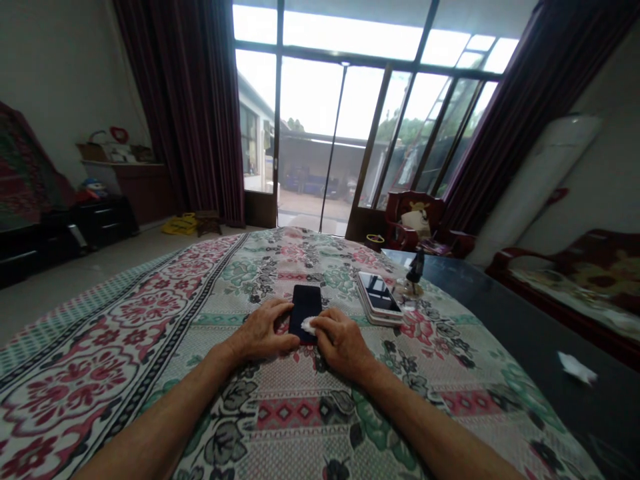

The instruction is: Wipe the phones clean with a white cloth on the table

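A dark phone lies flat on the patterned cloth, between my two hands. My left hand grips its left edge, thumb near the lower corner and fingers along the side. Pinched in the fingers of my right hand is a small white wad, pressed on the lower right part of the phone's face. To the right, a stack of phones with a white-framed one on top rests on the cloth.
Behind the stack stands a small dark figure on a clear base. A crumpled white tissue lies on the dark tabletop at the right. Beyond the table are a wooden chair, a wooden sofa and glass doors.
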A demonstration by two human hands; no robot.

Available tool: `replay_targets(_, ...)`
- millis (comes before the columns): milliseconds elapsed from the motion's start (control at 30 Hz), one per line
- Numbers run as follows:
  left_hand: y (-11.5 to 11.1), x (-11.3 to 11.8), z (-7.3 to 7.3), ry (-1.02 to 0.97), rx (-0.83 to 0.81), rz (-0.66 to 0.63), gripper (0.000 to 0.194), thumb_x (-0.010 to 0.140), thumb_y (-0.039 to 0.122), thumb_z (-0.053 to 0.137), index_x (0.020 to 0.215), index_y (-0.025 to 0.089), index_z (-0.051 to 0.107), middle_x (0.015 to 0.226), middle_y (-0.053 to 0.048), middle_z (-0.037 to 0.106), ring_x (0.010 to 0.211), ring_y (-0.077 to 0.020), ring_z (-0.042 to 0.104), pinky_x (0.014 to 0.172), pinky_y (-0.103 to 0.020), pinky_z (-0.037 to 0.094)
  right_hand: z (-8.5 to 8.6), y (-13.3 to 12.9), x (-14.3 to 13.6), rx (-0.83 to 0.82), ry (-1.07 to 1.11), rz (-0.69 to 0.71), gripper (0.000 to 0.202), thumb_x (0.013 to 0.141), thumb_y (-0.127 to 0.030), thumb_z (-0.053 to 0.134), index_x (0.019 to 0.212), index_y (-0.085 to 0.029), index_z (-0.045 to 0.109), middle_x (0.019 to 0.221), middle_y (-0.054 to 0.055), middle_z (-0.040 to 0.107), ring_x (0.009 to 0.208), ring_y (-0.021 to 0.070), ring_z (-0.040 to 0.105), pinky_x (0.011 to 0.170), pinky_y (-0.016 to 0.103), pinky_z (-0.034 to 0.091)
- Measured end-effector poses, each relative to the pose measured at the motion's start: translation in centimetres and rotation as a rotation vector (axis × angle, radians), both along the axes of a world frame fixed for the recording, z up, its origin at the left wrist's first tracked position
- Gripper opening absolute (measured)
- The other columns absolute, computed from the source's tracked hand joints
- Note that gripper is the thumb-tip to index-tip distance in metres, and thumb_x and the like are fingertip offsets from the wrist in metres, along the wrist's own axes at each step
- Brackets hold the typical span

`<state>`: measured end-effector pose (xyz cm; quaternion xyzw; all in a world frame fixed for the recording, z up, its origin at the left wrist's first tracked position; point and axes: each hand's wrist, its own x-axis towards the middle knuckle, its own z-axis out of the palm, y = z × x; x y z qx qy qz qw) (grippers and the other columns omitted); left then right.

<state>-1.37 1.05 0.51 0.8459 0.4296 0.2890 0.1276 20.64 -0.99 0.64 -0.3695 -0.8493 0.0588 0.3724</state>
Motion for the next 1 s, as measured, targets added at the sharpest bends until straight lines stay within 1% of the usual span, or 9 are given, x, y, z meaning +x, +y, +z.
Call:
replay_targets(100,0.4,-0.3,-0.1,0.005,-0.029,-0.021,0.065,0.070,0.045,0.068,0.128,0.019,0.055,0.138,-0.014,0.049,0.127,-0.0312,0.045,0.105,-0.047,0.037,0.2,0.0,-0.1,-0.001,-0.012,0.012,0.020,0.086,-0.010,0.051,0.092,-0.016,0.068,0.090,0.008,0.059,0.087,0.0184,0.054,0.078,0.032,0.045)
replay_targets(200,0.6,-0.5,-0.3,0.037,-0.067,-0.028,0.067,0.070,0.043,0.068,0.130,0.017,0.054,0.141,-0.016,0.045,0.131,-0.0310,0.041,0.109,-0.045,0.033,0.4,-0.2,0.0,0.005,-0.051,0.017,0.019,0.086,-0.011,0.051,0.093,-0.017,0.069,0.093,0.008,0.059,0.091,0.0191,0.052,0.082,0.034,0.044)
replay_targets(300,0.7,-0.7,-0.3,0.071,-0.101,-0.034,0.069,0.069,0.040,0.067,0.133,0.018,0.052,0.144,-0.015,0.043,0.133,-0.0301,0.039,0.110,-0.045,0.030,0.6,-0.3,0.0,0.014,-0.084,0.021,0.020,0.087,-0.012,0.050,0.091,-0.018,0.069,0.094,0.008,0.058,0.090,0.0188,0.051,0.081,0.035,0.044)
replay_targets(433,0.6,-0.6,-0.2,0.081,-0.091,-0.048,0.068,0.071,0.034,0.064,0.135,0.019,0.049,0.148,-0.015,0.038,0.136,-0.0301,0.034,0.111,-0.048,0.028,0.6,-0.3,0.0,0.025,-0.093,0.018,0.021,0.087,-0.012,0.049,0.091,-0.018,0.069,0.092,0.007,0.057,0.089,0.0186,0.051,0.081,0.034,0.044)
replay_targets(600,0.4,-0.6,0.1,0.115,-0.065,-0.072,0.065,0.074,0.035,0.063,0.135,0.023,0.048,0.145,-0.012,0.043,0.133,-0.0296,0.040,0.110,-0.051,0.030,0.6,-0.4,-0.2,0.009,-0.123,0.018,0.023,0.088,-0.012,0.048,0.095,-0.020,0.068,0.094,0.007,0.057,0.090,0.0185,0.050,0.081,0.034,0.043)
replay_targets(700,0.4,-0.7,0.0,0.118,-0.046,-0.076,0.065,0.073,0.038,0.066,0.134,0.021,0.051,0.144,-0.014,0.044,0.132,-0.0299,0.041,0.109,-0.048,0.033,0.9,-1.0,-0.4,-0.007,-0.174,0.068,0.023,0.087,-0.010,0.050,0.097,-0.020,0.068,0.095,0.006,0.057,0.090,0.0177,0.050,0.081,0.032,0.041)
replay_targets(833,0.8,-0.9,-0.4,0.104,-0.018,-0.092,0.067,0.071,0.040,0.070,0.132,0.018,0.053,0.142,-0.016,0.047,0.131,-0.0289,0.043,0.109,-0.044,0.034,1.3,-1.4,-0.9,-0.028,-0.239,0.101,0.020,0.085,-0.009,0.052,0.090,-0.020,0.069,0.091,0.005,0.056,0.086,0.0166,0.049,0.078,0.030,0.040)
replay_targets(900,0.9,-0.8,-0.5,0.105,-0.016,-0.085,0.067,0.070,0.040,0.071,0.131,0.018,0.053,0.141,-0.015,0.047,0.130,-0.0289,0.043,0.109,-0.044,0.034,1.4,-0.7,-1.1,-0.032,-0.254,0.080,0.020,0.085,-0.008,0.052,0.088,-0.019,0.069,0.088,0.005,0.056,0.084,0.0163,0.049,0.076,0.030,0.040)
replay_targets(1000,0.8,-0.7,-0.5,0.108,-0.021,-0.079,0.065,0.071,0.040,0.069,0.131,0.021,0.054,0.140,-0.013,0.049,0.129,-0.0295,0.045,0.107,-0.047,0.035,1.3,1.6,-1.3,-0.028,-0.255,0.036,0.023,0.084,-0.007,0.053,0.090,-0.019,0.071,0.086,0.005,0.057,0.082,0.0162,0.050,0.075,0.030,0.040)
